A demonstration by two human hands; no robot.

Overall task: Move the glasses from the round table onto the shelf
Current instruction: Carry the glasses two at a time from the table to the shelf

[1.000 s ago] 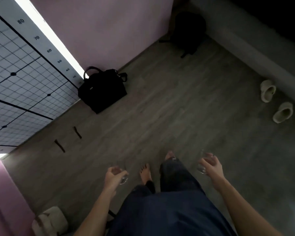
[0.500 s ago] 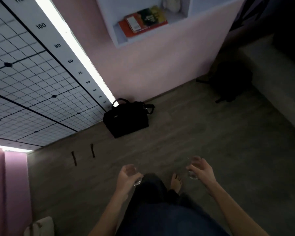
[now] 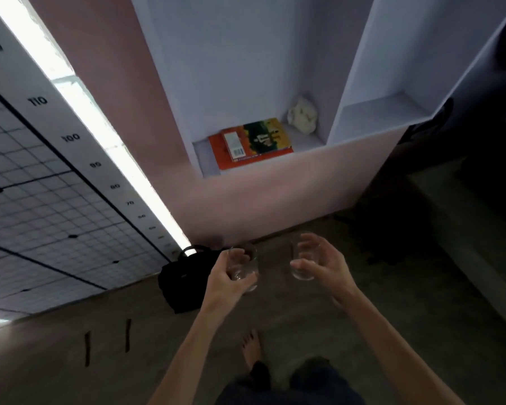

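While the shelf [image 3: 374,112] sits up ahead, left grip [image 3: 228,280] curls round the first glass [image 3: 244,266], right grip [image 3: 323,261] holds the second glass [image 3: 302,274], thumb-and-fingers I think, it's blurry.

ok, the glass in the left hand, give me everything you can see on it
The glass is a short clear tumbler, glass by its look, with no stem or handle and nothing visible inside. The left hand grips it from the side, fingers curled round its wall. It is held roughly upright in the air above the floor, right of the black bag and lower than the shelf. It is apart from the second glass in the right hand.
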